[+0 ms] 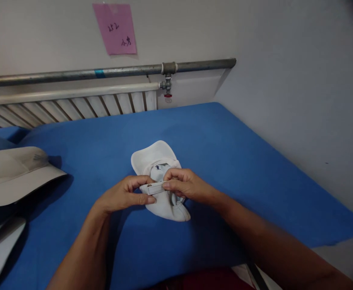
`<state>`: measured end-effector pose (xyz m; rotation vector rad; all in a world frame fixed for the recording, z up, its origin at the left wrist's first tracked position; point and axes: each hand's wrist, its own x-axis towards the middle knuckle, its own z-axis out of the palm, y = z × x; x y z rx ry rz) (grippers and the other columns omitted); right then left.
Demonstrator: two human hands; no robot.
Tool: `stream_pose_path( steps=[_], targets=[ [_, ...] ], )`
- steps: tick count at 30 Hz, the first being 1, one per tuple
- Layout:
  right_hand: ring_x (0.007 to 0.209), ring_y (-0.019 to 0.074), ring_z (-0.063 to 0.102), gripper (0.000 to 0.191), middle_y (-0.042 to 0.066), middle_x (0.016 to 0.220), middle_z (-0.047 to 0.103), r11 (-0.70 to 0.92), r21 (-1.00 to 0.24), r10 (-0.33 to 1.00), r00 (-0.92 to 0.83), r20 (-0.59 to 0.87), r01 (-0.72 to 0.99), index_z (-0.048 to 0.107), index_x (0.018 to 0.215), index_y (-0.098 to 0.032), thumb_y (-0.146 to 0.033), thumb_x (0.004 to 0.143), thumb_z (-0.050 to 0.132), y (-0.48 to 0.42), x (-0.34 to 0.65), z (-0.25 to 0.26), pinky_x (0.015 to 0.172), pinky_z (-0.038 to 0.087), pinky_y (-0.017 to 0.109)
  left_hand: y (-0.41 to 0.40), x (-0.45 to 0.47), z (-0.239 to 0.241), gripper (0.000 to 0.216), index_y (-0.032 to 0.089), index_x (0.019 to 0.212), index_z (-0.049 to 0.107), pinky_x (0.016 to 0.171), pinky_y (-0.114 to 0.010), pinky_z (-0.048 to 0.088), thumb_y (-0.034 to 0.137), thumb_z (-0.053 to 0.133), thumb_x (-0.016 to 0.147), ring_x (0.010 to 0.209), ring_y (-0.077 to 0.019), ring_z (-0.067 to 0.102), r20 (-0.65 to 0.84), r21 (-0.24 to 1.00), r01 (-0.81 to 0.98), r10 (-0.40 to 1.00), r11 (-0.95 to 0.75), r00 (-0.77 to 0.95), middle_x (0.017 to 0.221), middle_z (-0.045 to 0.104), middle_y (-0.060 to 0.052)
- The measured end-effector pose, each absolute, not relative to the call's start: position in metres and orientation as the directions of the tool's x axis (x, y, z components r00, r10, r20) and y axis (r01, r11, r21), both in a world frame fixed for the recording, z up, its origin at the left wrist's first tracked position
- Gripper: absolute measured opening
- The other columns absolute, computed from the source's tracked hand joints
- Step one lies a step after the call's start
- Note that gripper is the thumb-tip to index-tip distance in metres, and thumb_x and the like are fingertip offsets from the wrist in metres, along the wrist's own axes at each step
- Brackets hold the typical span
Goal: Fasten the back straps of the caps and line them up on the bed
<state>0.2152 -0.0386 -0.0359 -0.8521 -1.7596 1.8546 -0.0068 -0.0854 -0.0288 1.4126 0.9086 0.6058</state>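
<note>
A white baseball cap [161,206] lies in the middle of the blue surface, its brim pointing away from me and its inside partly showing. My left hand [127,193] pinches the cap's back edge beside the end of the strap, thumb below and fingers above. Close by on the right, my right hand [186,184] grips the adjustment strap [155,188] between thumb and bent index finger. A small dark metallic spot shows on the strap near the left fingertips. Inside the crown a printed label is partly visible; the right fingers hide some of the strap.
Several pale caps [16,171] are piled at the left edge on the blue-covered table [239,161]. Behind it run a white radiator [98,105] and a metal pipe with a red-handled valve [168,96]. A pink paper note [116,30] hangs on the wall.
</note>
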Motion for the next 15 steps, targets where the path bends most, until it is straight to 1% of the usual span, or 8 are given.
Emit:
stream_pose_path(
  steps=[2, 4, 6, 8, 9, 11, 13, 15],
  targets=[
    [0.052, 0.0074, 0.045, 0.016, -0.005, 0.061, 0.049, -0.002, -0.995, 0.724, -0.686, -0.072, 0.101, 0.056, 0.075, -0.018, -0.031, 0.079, 0.064, -0.0382, 0.2161, -0.0352, 0.051, 0.037, 0.021, -0.0854, -0.0066, -0.0282, 0.022, 0.016, 0.1, 0.067, 0.072, -0.025, 0.043, 0.028, 0.068, 0.081, 0.079, -0.0136, 0.053, -0.165, 0.983, 0.157, 0.826, 0.093, 0.539, 0.088, 0.062, -0.002],
    [0.066, 0.0109, 0.054, 0.012, -0.002, 0.074, 0.057, 0.214, -0.97, 0.764, -0.639, 0.093, 0.114, 0.059, 0.085, -0.018, -0.027, 0.079, 0.065, -0.0384, 0.2175, -0.0335, 0.063, 0.045, 0.025, -0.0854, -0.0056, -0.028, 0.018, 0.016, 0.096, 0.067, 0.069, -0.023, 0.041, 0.028, 0.065, 0.083, 0.076, -0.012, 0.051, -0.151, 0.986, 0.14, 0.836, 0.089, 0.527, 0.083, 0.06, -0.001],
    [0.084, 0.0147, 0.059, 0.018, 0.002, 0.09, 0.062, 0.483, -0.867, 0.718, -0.623, 0.311, 0.124, 0.062, 0.097, -0.019, -0.022, 0.08, 0.066, -0.0397, 0.2183, -0.0319, 0.078, 0.048, 0.03, -0.0851, -0.0041, -0.0283, 0.016, 0.016, 0.094, 0.066, 0.067, -0.022, 0.04, 0.028, 0.063, 0.084, 0.074, -0.0113, 0.05, -0.131, 0.99, 0.113, 0.85, 0.085, 0.51, 0.08, 0.058, 0.0],
    [0.095, 0.0171, 0.059, 0.02, 0.005, 0.1, 0.063, 0.671, -0.733, 0.613, -0.642, 0.461, 0.114, 0.063, 0.102, -0.02, -0.02, 0.083, 0.063, -0.0419, 0.2178, -0.0315, 0.087, 0.047, 0.034, -0.0847, -0.0027, -0.0291, 0.015, 0.016, 0.093, 0.066, 0.069, -0.023, 0.04, 0.029, 0.063, 0.085, 0.075, -0.0118, 0.05, -0.125, 0.99, 0.116, 0.862, 0.078, 0.491, 0.081, 0.058, 0.0],
    [0.098, 0.0175, 0.059, 0.018, 0.006, 0.102, 0.063, 0.721, -0.684, 0.57, -0.652, 0.5, 0.106, 0.064, 0.102, -0.02, -0.019, 0.084, 0.062, -0.043, 0.2171, -0.0318, 0.089, 0.048, 0.034, -0.0844, -0.0022, -0.0295, 0.016, 0.016, 0.093, 0.066, 0.069, -0.023, 0.04, 0.029, 0.063, 0.085, 0.075, -0.0122, 0.05, -0.129, 0.988, 0.134, 0.866, 0.073, 0.483, 0.082, 0.058, 0.0],
    [0.098, 0.0168, 0.059, 0.014, 0.007, 0.103, 0.063, 0.771, -0.629, 0.527, -0.657, 0.54, 0.101, 0.065, 0.1, -0.02, -0.019, 0.087, 0.06, -0.0447, 0.2158, -0.0332, 0.088, 0.049, 0.033, -0.0838, -0.0018, -0.0298, 0.018, 0.016, 0.095, 0.065, 0.071, -0.024, 0.04, 0.031, 0.062, 0.086, 0.077, -0.0128, 0.05, -0.144, 0.98, 0.191, 0.865, 0.056, 0.481, 0.084, 0.059, -0.001],
    [0.096, 0.0159, 0.06, 0.011, 0.007, 0.101, 0.063, 0.793, -0.599, 0.507, -0.664, 0.55, 0.109, 0.066, 0.096, -0.02, -0.019, 0.089, 0.058, -0.0455, 0.2153, -0.0345, 0.086, 0.051, 0.031, -0.0833, -0.0022, -0.0296, 0.019, 0.017, 0.098, 0.065, 0.073, -0.025, 0.04, 0.032, 0.06, 0.087, 0.08, -0.0137, 0.051, -0.152, 0.969, 0.244, 0.852, 0.029, 0.501, 0.087, 0.059, -0.001],
    [0.096, 0.0165, 0.06, 0.01, 0.007, 0.101, 0.063, 0.818, -0.56, 0.478, -0.696, 0.536, 0.131, 0.067, 0.093, -0.019, -0.018, 0.089, 0.058, -0.0459, 0.2159, -0.0346, 0.087, 0.05, 0.033, -0.0828, -0.0027, -0.0297, 0.019, 0.017, 0.099, 0.063, 0.074, -0.026, 0.041, 0.03, 0.058, 0.087, 0.082, -0.0146, 0.051, -0.163, 0.965, 0.261, 0.83, 0.021, 0.534, 0.089, 0.059, -0.002]
  ],
)
